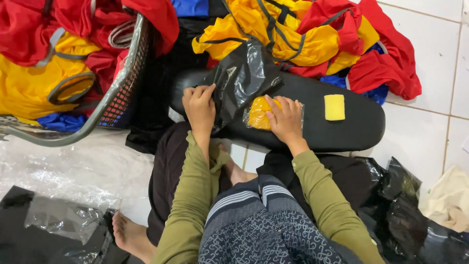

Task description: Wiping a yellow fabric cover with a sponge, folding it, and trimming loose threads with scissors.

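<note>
Head view, yellow packet (259, 113) under right fingers (283, 110) (pressed flat)

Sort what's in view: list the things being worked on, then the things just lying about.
In hand: left hand, black plastic bag, right hand, clear-wrapped yellow garment, black board.
Lying about: yellow sponge, basket, garment pile.

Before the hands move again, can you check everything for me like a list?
1. Left hand grips the black bag: ok.
2. Right hand presses the yellow packet: ok.
3. Packet partly inside the bag's mouth: ok.
4. Packet's clear wrap sealed: cannot tell.
5. Board under the packet lies flat: ok.
6. Yellow sponge apart from the hands: ok.
</note>
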